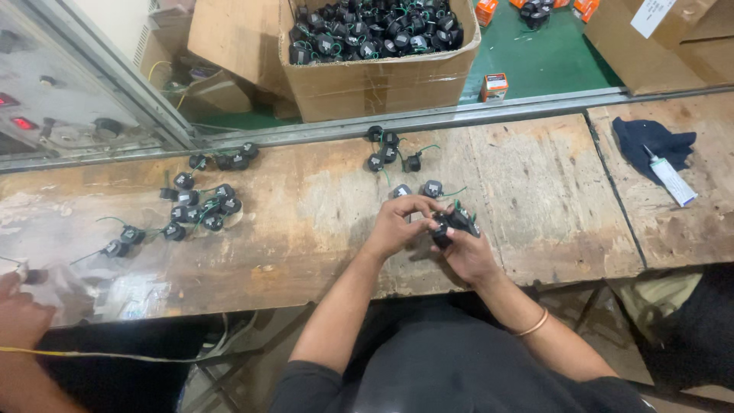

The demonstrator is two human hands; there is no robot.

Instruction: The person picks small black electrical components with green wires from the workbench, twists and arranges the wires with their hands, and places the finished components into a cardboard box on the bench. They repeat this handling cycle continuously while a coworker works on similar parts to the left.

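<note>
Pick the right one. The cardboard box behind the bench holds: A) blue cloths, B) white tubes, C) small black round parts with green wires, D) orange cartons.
C: the open cardboard box is heaped with black round parts trailing green wires, like those on the wooden bench.

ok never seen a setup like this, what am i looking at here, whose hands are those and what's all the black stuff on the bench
There is no machine here: a person works with bare hands, and the one picture comes from a camera worn on their head, looking down. The left hand and the right hand meet over a worn wooden bench and together hold a small black round part with green wires. More such parts lie on the bench: a cluster on the left and a smaller group ahead of the hands. Behind the bench, an open cardboard box is full of them. To the right lie a dark blue cloth and a white tube. The hand at the lower left edge belongs to another person.
</note>
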